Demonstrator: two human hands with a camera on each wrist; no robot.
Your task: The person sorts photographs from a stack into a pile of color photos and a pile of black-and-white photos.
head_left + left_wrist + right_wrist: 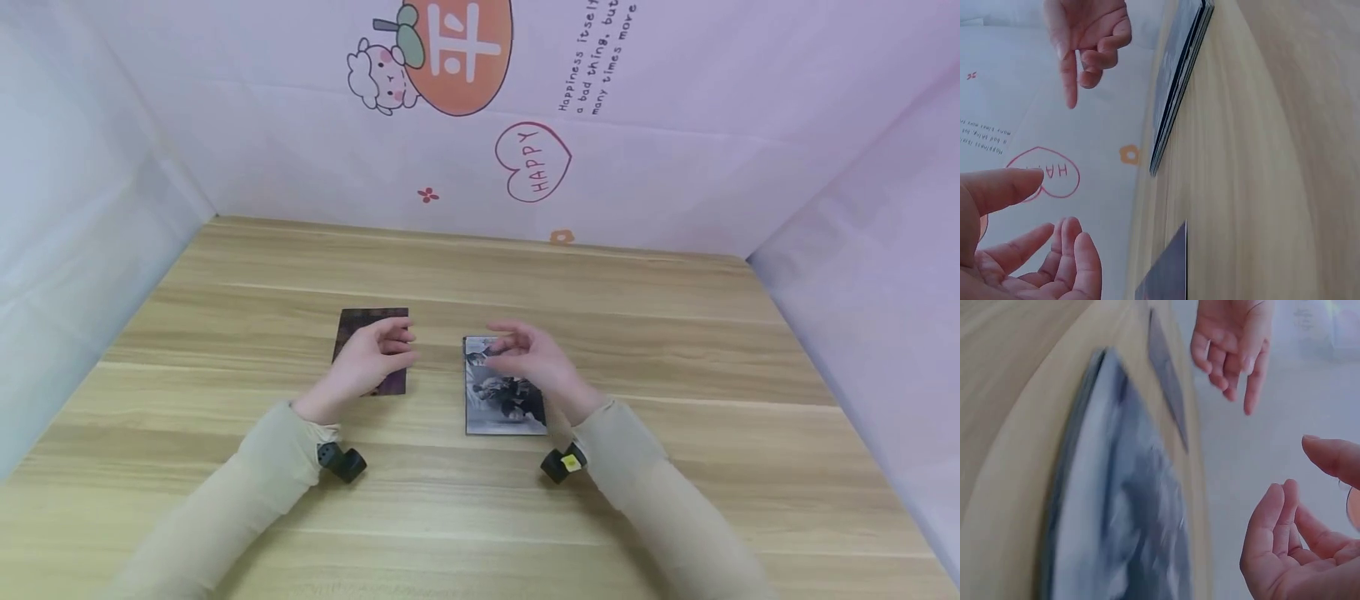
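My left hand [367, 354] hovers over a thin dark card [393, 383] with a purplish lower part, hiding much of it. Its fingers are loosely bent, the thumb stands apart, and nothing is held. To the right, my right hand [536, 362] hangs above a flat rectangular stack [495, 412] whose top bears a grey-and-black picture of people. That hand is empty too, fingers relaxed and facing the left hand. In the left wrist view the layered edge of the stack [1179, 81] shows it thicker than the dark card [1169, 275]. Both lie flat on the table.
The wood-grain table [480, 517] is bordered by white cloth at the back and both sides. The back cloth [675, 183] carries a red heart [534, 162], lettering and an orange fruit drawing [465, 83]. A small black camera [341, 461] sits at each wrist.
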